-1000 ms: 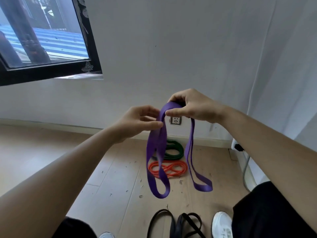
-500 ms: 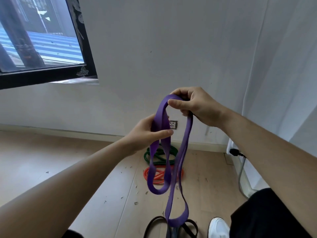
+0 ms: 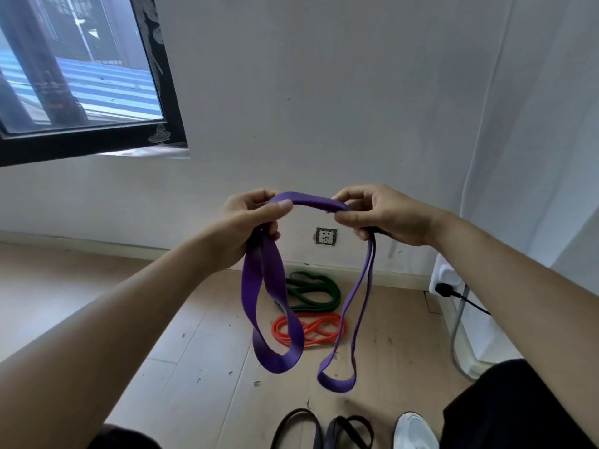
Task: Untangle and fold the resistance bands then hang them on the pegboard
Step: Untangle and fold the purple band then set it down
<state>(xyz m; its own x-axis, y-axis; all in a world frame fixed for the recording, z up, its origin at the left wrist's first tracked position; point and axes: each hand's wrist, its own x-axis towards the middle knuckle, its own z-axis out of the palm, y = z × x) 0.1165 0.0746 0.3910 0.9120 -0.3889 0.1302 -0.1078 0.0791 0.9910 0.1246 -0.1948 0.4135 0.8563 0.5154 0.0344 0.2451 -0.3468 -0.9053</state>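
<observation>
Hands spread apart since half-second back. Left hand (image 3: 249, 222) and right hand (image 3: 389, 215) each pinch purple resistance band (image 3: 311, 202), span bridging them; two loops hang toward 6 o'clock. Looks light, limp, stretchy; grip flat near the folds.

The held band (image 3: 311, 204) spans from the left hand (image 3: 249, 222) to the right hand (image 3: 385, 215). On the floor (image 3: 194, 367) the far band (image 3: 312, 291) lies by the wall (image 3: 356, 92), the middle band (image 3: 311, 330) just nearer, the near band (image 3: 298, 426) left of a shoe (image 3: 413, 431).
</observation>
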